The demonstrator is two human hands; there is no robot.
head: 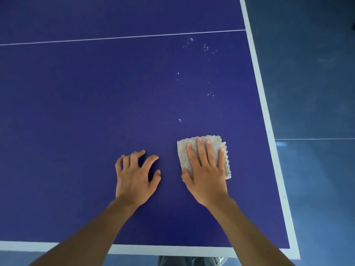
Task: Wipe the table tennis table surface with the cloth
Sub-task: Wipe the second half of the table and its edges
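Note:
The blue table tennis table (86,112) fills most of the view, with white border lines along its near and right edges. A small grey folded cloth (184,150) lies flat on it, near the right side. My right hand (206,169) presses on the cloth with straight, spread fingers and covers most of it. My left hand (134,175) rests on the bare table to the left of the cloth, propped on bent fingertips and holding nothing. Small white specks (206,48) dot the surface beyond the cloth, toward the thin white centre line.
The table's right edge (263,93) runs diagonally, and a blue floor (317,93) lies beyond it with a thin white line. The near edge (172,250) is just below my forearms. A dark grey patch, perhaps my clothing, shows below that edge.

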